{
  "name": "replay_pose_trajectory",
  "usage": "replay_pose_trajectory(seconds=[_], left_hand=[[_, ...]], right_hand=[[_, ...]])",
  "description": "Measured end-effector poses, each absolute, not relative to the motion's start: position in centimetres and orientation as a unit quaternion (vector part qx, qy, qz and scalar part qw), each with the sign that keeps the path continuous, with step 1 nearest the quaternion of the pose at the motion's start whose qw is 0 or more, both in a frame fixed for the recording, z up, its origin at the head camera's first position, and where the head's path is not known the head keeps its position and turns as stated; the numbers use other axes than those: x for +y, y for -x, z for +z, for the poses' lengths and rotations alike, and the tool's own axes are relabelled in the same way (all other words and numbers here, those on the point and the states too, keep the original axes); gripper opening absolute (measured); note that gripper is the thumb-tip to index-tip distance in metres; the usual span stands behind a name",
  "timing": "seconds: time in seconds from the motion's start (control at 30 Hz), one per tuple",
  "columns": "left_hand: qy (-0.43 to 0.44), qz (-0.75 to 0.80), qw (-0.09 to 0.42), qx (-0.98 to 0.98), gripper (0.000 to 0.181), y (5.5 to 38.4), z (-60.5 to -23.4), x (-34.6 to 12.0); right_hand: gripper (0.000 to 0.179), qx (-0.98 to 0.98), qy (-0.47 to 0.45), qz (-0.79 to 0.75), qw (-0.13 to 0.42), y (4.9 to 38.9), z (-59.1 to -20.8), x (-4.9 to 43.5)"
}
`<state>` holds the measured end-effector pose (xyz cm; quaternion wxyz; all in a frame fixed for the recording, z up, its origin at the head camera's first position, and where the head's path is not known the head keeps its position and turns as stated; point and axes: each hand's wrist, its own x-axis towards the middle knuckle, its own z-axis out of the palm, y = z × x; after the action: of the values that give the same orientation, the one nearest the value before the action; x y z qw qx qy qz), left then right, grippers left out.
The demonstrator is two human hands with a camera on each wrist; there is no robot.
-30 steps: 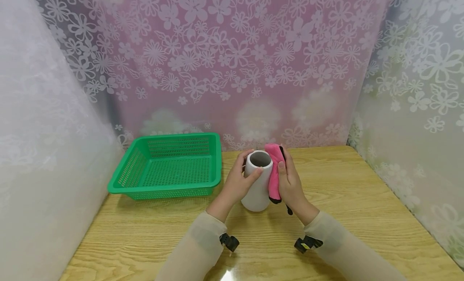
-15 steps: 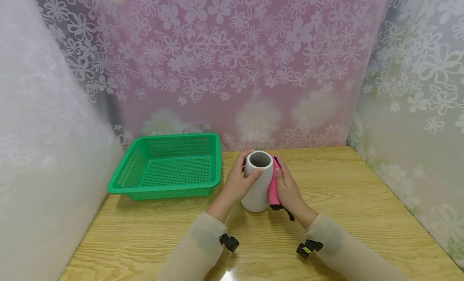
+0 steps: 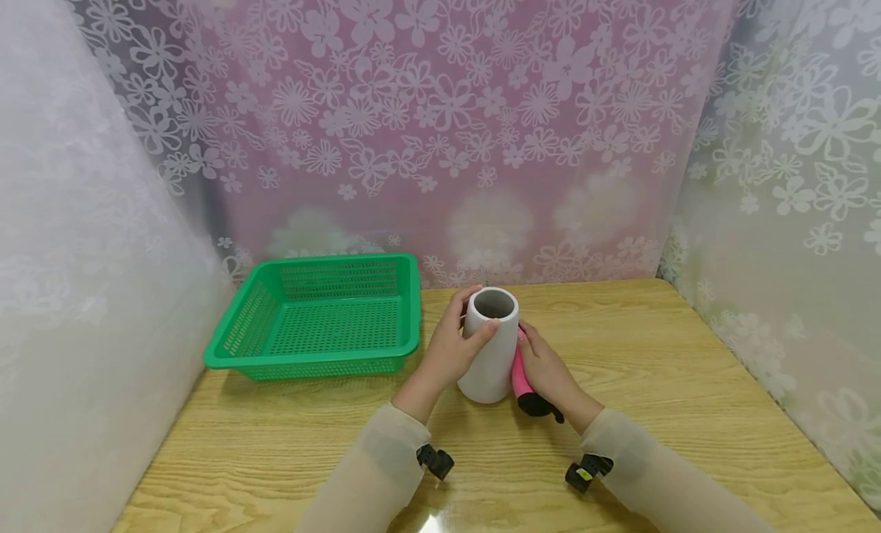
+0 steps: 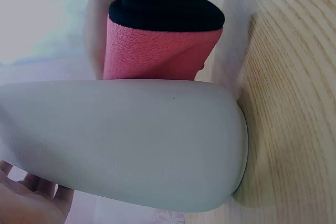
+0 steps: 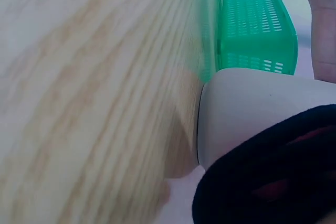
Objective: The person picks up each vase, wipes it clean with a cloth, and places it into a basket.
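Observation:
A white vase (image 3: 487, 365) stands upright on the wooden table, its round mouth facing up. Around its upper part curls my left hand (image 3: 452, 342), the thumb near the rim. My right hand (image 3: 547, 368) holds a folded pink cloth (image 3: 521, 374) with black edging against the vase's right side. In the left wrist view the pink cloth (image 4: 152, 51) touches the vase wall (image 4: 126, 140), and the black edge faces the camera. The right wrist view shows the cloth's dark edging (image 5: 252, 166) close up, beside the vase's lower part (image 5: 247, 103). The right fingers are mostly hidden behind the cloth.
To the left of the vase sits a green perforated plastic basket (image 3: 313, 361) on the table (image 3: 661, 411). Flowered curtains (image 3: 447, 135) hang behind the table and on both sides. A small black camera is strapped at each wrist.
My right hand has slid the pink cloth down along the vase's right side, toward me. The left hand and the vase have stayed in place.

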<state>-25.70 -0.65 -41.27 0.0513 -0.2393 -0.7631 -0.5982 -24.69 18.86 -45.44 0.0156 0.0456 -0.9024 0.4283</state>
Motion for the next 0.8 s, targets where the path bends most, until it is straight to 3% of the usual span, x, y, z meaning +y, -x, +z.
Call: replay_pose_trajectory(seconds=[0.8], left_hand=[[0.233, -0.599, 0.045, -0.765, 0.064, 25.7, -41.1, -0.5]], right_hand=[[0.061, -0.919, -0.044, 0.383, -0.083, 25.2, -45.8, 19.9]])
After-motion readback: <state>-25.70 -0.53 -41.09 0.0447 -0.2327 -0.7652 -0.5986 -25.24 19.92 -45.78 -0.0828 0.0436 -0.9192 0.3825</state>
